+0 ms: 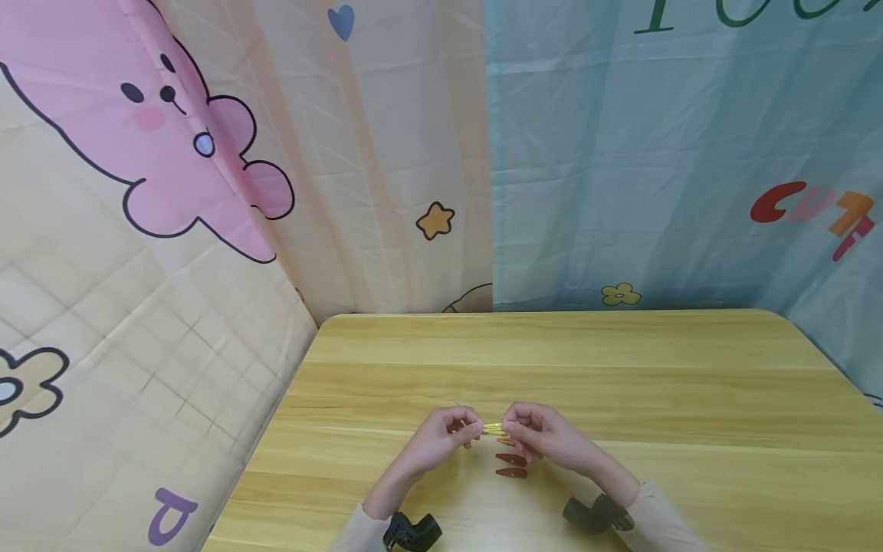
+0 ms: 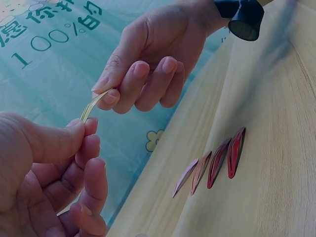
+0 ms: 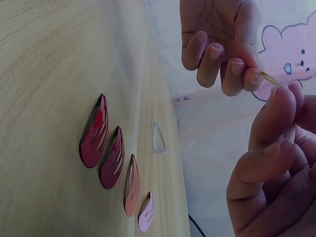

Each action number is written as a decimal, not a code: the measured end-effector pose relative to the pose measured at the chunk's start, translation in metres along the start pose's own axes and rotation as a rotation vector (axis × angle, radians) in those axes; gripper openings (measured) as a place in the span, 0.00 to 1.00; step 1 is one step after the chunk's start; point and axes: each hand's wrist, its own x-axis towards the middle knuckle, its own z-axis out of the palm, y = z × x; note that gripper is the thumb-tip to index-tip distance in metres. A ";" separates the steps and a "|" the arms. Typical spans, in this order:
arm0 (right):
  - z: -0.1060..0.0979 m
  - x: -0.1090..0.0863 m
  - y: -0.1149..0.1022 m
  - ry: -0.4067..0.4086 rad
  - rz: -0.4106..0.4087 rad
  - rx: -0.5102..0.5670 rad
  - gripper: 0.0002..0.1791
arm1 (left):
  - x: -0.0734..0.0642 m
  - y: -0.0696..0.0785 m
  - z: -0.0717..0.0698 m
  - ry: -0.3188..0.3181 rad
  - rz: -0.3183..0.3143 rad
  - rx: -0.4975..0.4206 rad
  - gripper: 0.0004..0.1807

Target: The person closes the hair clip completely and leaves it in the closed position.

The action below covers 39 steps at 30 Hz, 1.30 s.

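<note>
A yellow snap hair clip (image 1: 493, 428) is stretched between both hands above the table. At one end, the thumb and forefinger of my left hand (image 1: 441, 438) pinch it; its remaining fingers are loosely bent. My right hand (image 1: 552, 438) pinches the other end between thumb and forefinger. The left wrist view shows the yellow clip (image 2: 89, 106) slightly bowed, its ends hidden under the fingertips. Beneath the hands lie a red hair clip (image 3: 95, 140), a dark red one (image 3: 112, 165), a salmon one (image 3: 132, 195) and a pink one (image 3: 146, 216), side by side in a row.
A white hair clip (image 3: 159, 139) lies apart from the row in the right wrist view. The wooden table (image 1: 586, 376) reaches back to printed curtains (image 1: 386, 153). Each wrist wears a black camera, such as the left one (image 1: 414, 533).
</note>
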 end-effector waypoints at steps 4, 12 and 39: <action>0.000 0.000 -0.001 0.011 0.013 -0.008 0.16 | 0.000 -0.001 0.001 0.006 0.003 0.009 0.09; 0.000 0.002 0.001 0.068 0.069 -0.043 0.14 | -0.001 0.001 0.000 0.025 0.017 0.026 0.08; -0.004 0.004 0.005 0.154 0.104 -0.121 0.16 | 0.010 -0.036 0.001 0.029 0.041 0.072 0.09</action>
